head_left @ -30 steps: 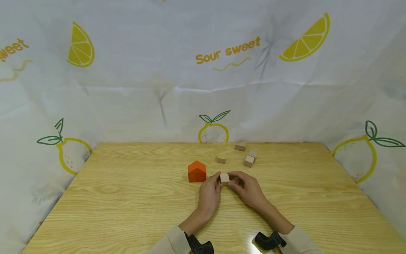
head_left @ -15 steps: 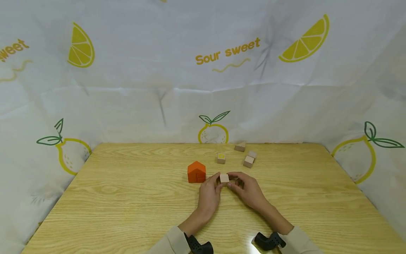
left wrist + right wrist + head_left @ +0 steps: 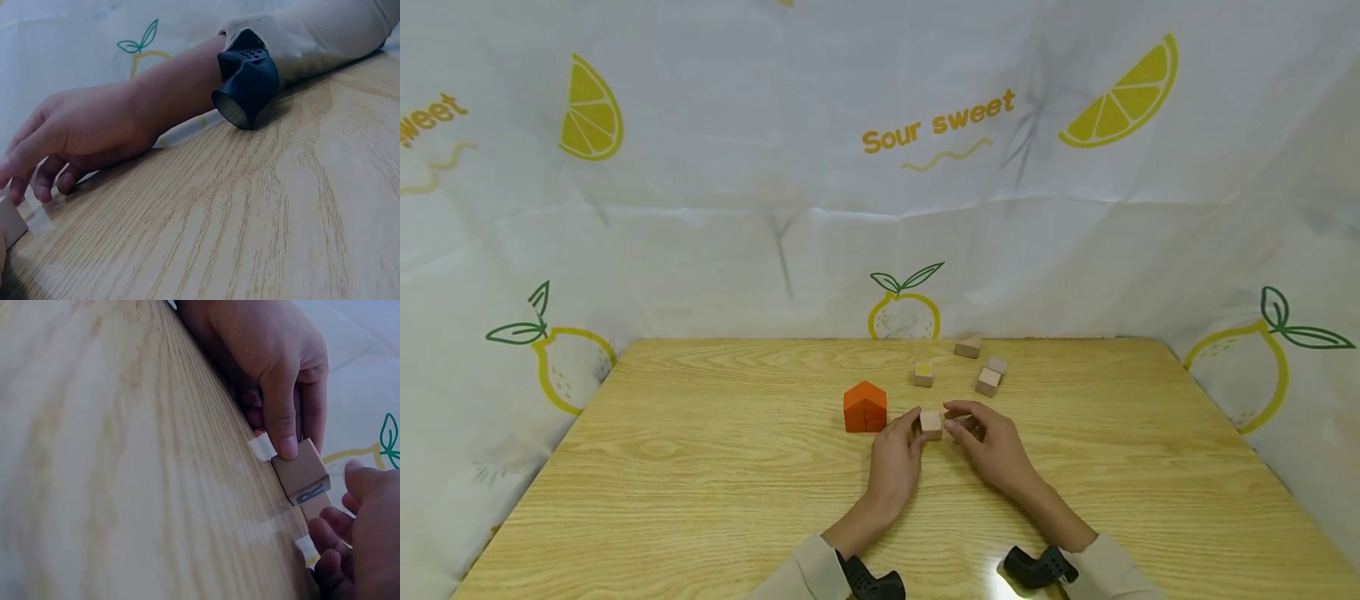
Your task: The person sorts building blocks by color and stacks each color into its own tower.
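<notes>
In the head view, a small plain wooden cube block [image 3: 931,425] sits on the table between the two hands. My left hand [image 3: 895,467] pinches it from the left; in the right wrist view the left thumb [image 3: 286,434] presses on the block's near face. A dark letter R shows on the side of the block [image 3: 303,469] facing the right. To the right, my right hand [image 3: 998,450] is a small gap away from the block, its fingers loosely curved with nothing between them. An orange house-shaped block [image 3: 865,408] stands just left of the left hand.
Behind the hands on the wooden table [image 3: 700,483] lie a cube with a yellow mark [image 3: 923,375], a wedge-shaped wooden block [image 3: 967,347] and two cubes [image 3: 988,382] close together. A white lemon-print cloth [image 3: 737,208] hangs behind the table.
The right hand has let go of the cube and drawn slightly to the right, opening a gap. The left hand stays at the cube, which has settled a touch lower in view.
</notes>
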`<state>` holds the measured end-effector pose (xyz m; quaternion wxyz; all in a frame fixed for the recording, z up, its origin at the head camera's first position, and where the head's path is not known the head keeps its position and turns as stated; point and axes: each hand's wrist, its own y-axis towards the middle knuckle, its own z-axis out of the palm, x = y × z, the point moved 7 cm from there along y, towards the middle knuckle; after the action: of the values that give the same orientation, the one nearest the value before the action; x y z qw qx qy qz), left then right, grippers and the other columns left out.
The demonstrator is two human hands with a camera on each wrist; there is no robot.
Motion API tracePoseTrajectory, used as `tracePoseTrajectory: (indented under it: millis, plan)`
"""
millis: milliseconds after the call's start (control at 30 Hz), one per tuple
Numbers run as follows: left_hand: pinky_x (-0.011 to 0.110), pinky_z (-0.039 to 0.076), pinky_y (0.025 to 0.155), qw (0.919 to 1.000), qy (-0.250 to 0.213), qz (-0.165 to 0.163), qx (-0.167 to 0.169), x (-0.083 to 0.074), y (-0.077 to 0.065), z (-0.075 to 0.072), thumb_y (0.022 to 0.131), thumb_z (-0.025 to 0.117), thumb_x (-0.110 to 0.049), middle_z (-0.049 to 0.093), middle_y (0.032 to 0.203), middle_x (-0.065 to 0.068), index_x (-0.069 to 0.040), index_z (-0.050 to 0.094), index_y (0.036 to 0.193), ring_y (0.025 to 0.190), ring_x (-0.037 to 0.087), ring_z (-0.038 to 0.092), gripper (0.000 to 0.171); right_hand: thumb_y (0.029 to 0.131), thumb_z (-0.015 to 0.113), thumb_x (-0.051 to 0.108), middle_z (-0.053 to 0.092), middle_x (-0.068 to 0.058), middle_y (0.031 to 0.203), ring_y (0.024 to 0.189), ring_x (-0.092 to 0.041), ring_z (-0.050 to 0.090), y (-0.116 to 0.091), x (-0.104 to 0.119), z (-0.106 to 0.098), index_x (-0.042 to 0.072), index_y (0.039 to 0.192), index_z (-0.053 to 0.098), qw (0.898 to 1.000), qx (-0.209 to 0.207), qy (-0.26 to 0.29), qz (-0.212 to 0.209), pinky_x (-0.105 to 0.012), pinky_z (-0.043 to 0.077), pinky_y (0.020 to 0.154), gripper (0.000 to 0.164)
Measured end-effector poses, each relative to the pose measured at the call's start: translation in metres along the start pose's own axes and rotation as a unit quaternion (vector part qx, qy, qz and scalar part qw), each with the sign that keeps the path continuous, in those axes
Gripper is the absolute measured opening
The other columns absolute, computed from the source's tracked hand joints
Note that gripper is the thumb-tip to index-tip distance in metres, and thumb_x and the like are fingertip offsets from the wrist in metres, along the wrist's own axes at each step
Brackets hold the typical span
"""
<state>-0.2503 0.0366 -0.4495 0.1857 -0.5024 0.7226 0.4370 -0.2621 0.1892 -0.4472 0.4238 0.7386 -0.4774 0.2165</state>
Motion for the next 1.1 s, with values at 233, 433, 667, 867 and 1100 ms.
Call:
tracePoseTrajectory:
  millis: [233,433,667,867,1100]
  plan:
    - [0.037,0.052,0.083,0.9999,-0.006,-0.011,0.001,0.001,0.000,-0.001,0.085,0.070,0.001,0.066,0.111,0.019,0.005,0.061,0.122,0.103,0.029,0.063,0.038,0.094,0.064,0.013,0.067,-0.004,0.102,0.082,-0.017,0.061,0.004,-0.003,-0.021,0.003,0.117,0.065,0.997,-0.075,0.003,-0.008,-0.024,0.050,0.066,0.025]
    - [0.037,0.051,0.083,0.9999,-0.012,-0.007,-0.001,0.000,-0.001,-0.001,0.085,0.069,0.002,0.065,0.111,0.020,0.006,0.061,0.122,0.104,0.029,0.063,0.038,0.092,0.065,0.012,0.064,-0.006,0.104,0.084,-0.015,0.058,0.004,-0.019,-0.044,0.003,0.118,0.064,0.987,-0.157,0.007,0.032,-0.016,0.046,0.068,0.027]
    - [0.038,0.051,0.085,0.9998,-0.014,-0.011,0.004,0.001,-0.001,0.001,0.085,0.069,0.002,0.065,0.112,0.019,0.006,0.060,0.123,0.105,0.030,0.062,0.039,0.091,0.068,0.014,0.062,-0.010,0.108,0.083,-0.013,0.056,0.004,-0.035,-0.053,0.001,0.119,0.062,0.982,-0.180,0.006,0.059,-0.016,0.044,0.066,0.031]
    - [0.037,0.051,0.084,0.9999,-0.009,-0.006,0.000,0.002,0.000,0.001,0.085,0.069,0.002,0.066,0.111,0.019,0.006,0.061,0.122,0.104,0.029,0.063,0.038,0.090,0.069,0.017,0.059,-0.014,0.113,0.085,-0.019,0.056,0.009,-0.042,-0.050,0.000,0.121,0.059,0.985,-0.148,-0.005,0.092,-0.015,0.044,0.066,0.037]
    - [0.037,0.051,0.084,0.9998,-0.018,-0.010,0.004,0.002,0.001,0.002,0.085,0.069,0.002,0.065,0.112,0.019,0.006,0.060,0.123,0.105,0.029,0.062,0.039,0.088,0.072,0.022,0.060,-0.016,0.113,0.084,-0.023,0.057,0.017,-0.049,-0.051,0.000,0.121,0.059,0.981,-0.135,-0.023,0.135,-0.021,0.044,0.061,0.043]
